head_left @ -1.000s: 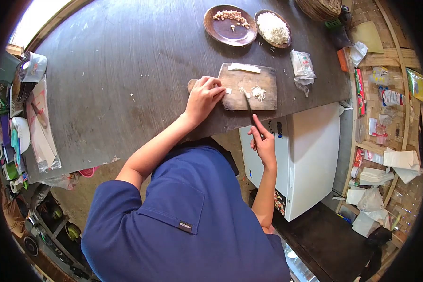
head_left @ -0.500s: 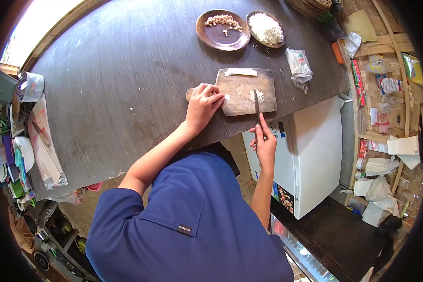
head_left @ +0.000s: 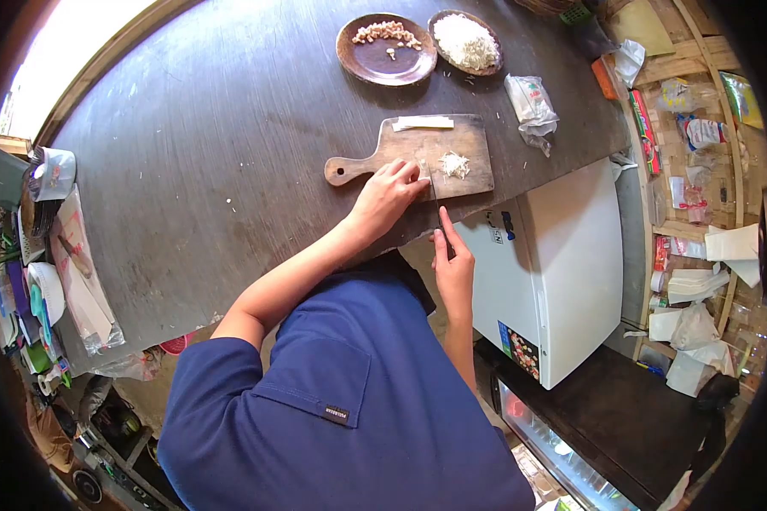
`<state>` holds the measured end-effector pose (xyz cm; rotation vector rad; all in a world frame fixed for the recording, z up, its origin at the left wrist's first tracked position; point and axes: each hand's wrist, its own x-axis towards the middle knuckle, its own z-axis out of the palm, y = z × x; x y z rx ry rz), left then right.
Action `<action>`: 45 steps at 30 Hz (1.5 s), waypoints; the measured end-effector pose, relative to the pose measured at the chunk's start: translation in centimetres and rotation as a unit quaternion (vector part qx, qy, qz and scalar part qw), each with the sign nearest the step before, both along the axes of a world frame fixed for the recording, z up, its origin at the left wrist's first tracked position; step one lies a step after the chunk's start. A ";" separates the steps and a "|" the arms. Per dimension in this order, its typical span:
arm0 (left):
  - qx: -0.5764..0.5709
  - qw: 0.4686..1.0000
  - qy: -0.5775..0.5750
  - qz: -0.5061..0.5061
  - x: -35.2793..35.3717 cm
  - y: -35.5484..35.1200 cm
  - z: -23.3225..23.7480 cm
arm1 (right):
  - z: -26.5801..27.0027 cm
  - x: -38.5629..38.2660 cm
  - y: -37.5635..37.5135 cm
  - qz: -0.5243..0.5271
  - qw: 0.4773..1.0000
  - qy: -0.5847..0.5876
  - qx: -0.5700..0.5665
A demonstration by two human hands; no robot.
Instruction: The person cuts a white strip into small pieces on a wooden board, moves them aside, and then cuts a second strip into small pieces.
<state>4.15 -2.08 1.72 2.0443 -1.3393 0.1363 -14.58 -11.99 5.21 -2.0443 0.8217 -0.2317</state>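
A wooden cutting board (head_left: 383, 152) lies near the table's edge, its handle pointing left. My left hand (head_left: 389, 198) is on the board's lower middle, fingers pressed together over a small pale piece that they mostly hide. My right hand (head_left: 453, 260), just off the table's edge, grips a knife (head_left: 435, 189) whose blade lies across the board beside my left fingertips. To the right of the blade is a small heap of pale shreds (head_left: 454, 165). Pale strips (head_left: 423, 123) rest along the board's top edge.
Beyond the board stand a brown plate (head_left: 387, 68) with small tan pieces and a bowl of white shreds (head_left: 466, 43). A plastic packet (head_left: 532, 111) lies to the right. A white appliance (head_left: 571, 272) stands below the table's right edge.
The knife has moved left from the shreds to beside my left fingers. My left hand has shifted right on the board, uncovering its handle. The view has shifted slightly.
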 end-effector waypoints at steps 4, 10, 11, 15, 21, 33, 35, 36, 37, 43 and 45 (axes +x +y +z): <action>0.012 1.000 0.024 -0.016 0.1 0.1 -0.2 | 2.2 0.5 0.8 -0.003 1.000 0.018 -0.003; 0.083 0.996 -0.041 -0.016 -1.0 0.4 0.3 | 2.2 -0.3 0.8 0.016 0.999 0.018 -0.040; 0.091 0.993 -0.071 -0.006 -1.1 0.4 0.4 | 2.0 -0.2 0.6 0.022 0.999 0.022 -0.038; 0.114 0.989 -0.096 -0.013 -1.4 0.7 0.6 | 1.2 0.9 0.0 0.016 1.000 0.026 0.003; 0.094 0.988 -0.121 -0.014 -1.8 1.1 -0.6 | 2.1 2.2 -0.2 0.028 0.998 -0.004 -0.052; 0.107 0.986 -0.126 -0.001 -2.7 1.1 -1.0 | 0.7 2.7 0.2 0.024 0.998 -0.008 -0.060; 0.139 0.978 -0.157 0.004 -2.7 1.2 -0.7 | 0.7 2.9 0.3 0.023 0.998 -0.019 -0.064; 0.128 0.977 -0.169 0.010 -2.7 1.1 -0.8 | 1.1 2.5 0.3 0.018 0.999 -0.006 -0.049; 0.130 0.977 -0.169 0.012 -2.8 1.1 -0.9 | 1.4 2.2 0.4 0.015 0.999 0.009 -0.034; 0.125 0.980 -0.153 0.037 -3.2 1.0 -1.2 | 0.7 0.9 0.7 0.005 1.000 -0.005 -0.016; 0.090 0.988 -0.125 0.030 -3.1 1.1 -1.5 | 0.3 2.2 0.3 0.007 1.000 -0.020 -0.018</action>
